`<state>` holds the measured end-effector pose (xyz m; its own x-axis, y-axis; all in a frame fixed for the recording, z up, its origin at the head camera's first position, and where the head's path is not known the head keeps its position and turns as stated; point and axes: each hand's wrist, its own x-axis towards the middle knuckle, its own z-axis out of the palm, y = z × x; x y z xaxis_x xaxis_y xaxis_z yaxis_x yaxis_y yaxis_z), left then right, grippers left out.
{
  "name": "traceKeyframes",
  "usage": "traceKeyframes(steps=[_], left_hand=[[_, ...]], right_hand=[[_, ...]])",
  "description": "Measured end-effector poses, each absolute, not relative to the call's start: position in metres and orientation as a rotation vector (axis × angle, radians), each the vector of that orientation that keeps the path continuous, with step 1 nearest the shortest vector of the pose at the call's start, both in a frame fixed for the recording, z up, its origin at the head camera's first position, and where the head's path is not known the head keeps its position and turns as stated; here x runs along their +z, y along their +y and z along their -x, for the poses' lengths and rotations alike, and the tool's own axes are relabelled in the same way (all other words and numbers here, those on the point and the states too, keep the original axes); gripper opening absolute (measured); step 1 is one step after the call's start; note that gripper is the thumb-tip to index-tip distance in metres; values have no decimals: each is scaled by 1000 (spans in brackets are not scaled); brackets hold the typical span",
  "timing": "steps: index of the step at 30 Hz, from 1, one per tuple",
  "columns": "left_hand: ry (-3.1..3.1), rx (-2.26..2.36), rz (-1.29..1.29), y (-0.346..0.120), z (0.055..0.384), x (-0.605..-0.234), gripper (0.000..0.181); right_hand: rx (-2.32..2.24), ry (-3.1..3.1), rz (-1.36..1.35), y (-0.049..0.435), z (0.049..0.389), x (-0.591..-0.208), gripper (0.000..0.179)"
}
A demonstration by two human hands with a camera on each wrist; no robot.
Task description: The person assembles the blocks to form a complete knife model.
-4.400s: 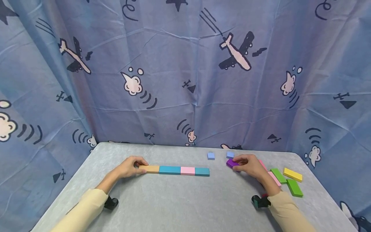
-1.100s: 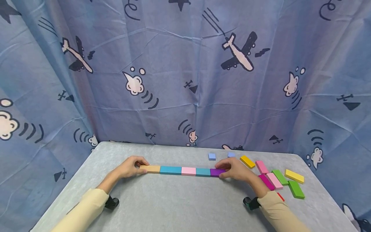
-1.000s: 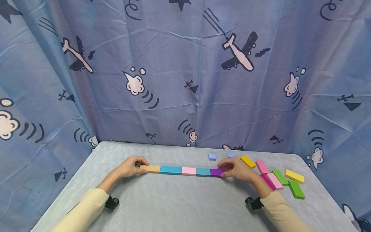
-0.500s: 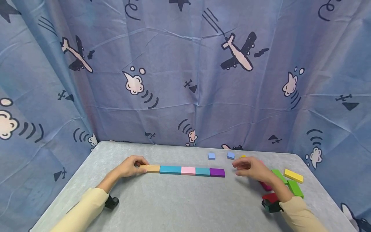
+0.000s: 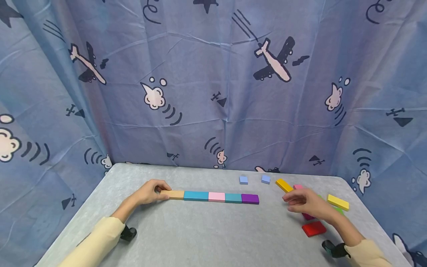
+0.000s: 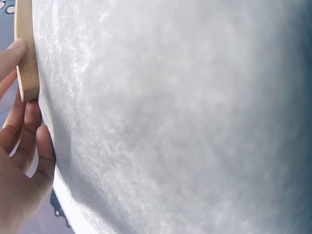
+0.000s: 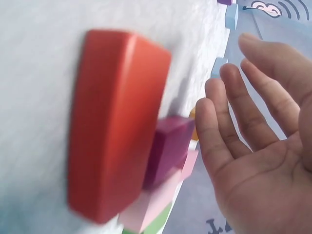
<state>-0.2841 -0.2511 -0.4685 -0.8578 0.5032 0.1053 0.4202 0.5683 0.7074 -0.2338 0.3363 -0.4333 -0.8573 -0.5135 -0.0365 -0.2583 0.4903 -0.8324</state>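
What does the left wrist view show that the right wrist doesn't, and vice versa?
Only left wrist: the left hand, pinching a tan wooden rectangular block.

Only right wrist: the right hand, holding nothing, a red rectangular block, a magenta rectangular block, pink blocks, a green block, an orange block, light-blue blocks and a purple block.

Both: the pale grey tabletop and blue printed fabric curtain.

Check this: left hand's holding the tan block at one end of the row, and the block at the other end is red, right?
Not quite: the head view shows a purple block at the other end. The left hand does hold the tan block at one end.
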Motion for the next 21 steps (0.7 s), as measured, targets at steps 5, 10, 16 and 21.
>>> traceKeyframes(steps=[5,10,16,21], left_hand=[[2680,1174,-787,-252,284,-469,17],[2684,1175,-792,-252,285,-470,17],[2682,1173,-774,-253,286,-472,18],[2680,1172,-768,-252,285,-471,18]], right_hand=[[-1304,2415,581,351,223,-431,34],[-1295,2451,592,365,212,-428,36],[-1249,2474,576,380,202,-427,37],[-1257,2423,576,392,195,-428,38]])
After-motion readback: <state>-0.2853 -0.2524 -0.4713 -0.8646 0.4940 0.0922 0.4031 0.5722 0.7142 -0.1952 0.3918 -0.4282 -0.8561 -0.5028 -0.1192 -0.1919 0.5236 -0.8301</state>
